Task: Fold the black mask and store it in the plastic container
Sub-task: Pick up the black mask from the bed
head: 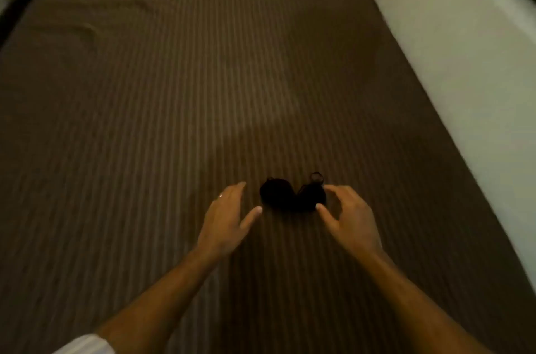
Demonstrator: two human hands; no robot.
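A bed covered in a brown striped sheet (203, 78) fills the view, and the black mask (291, 195) lies bunched on it, unfolded, between the two hands; no plastic container is in sight. The left hand (229, 217) and right hand (349, 217) flank it, each grip wide and holding nothing, the right thumb just beside its edge. This looks like the opening reach: next, pinch both ends and flatten it for folding.
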